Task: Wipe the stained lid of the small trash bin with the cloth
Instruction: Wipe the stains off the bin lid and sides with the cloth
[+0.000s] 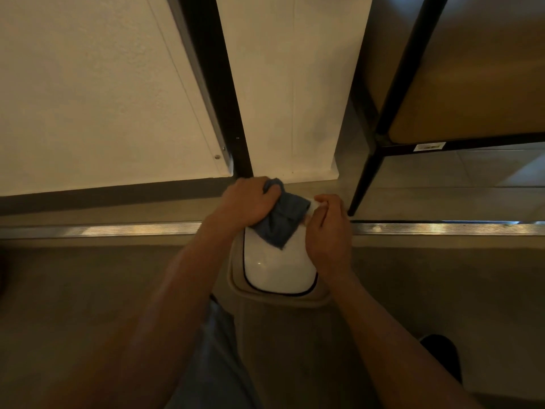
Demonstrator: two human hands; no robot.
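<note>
cloth [280, 219] is gripped by left hand [250, 202] at lid [277, 267] far end | lid's right edge is held by right hand [327, 231] | risk: swing lid may tip inward if pressed off-centre

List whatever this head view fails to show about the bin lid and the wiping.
- Stains on the white lid: none discernible; its far part lies under the blue cloth and both hands.
- Right hand: fingertips curl over the lid's far edge, contact hidden.
- Bin body: hidden below its rim.
</note>
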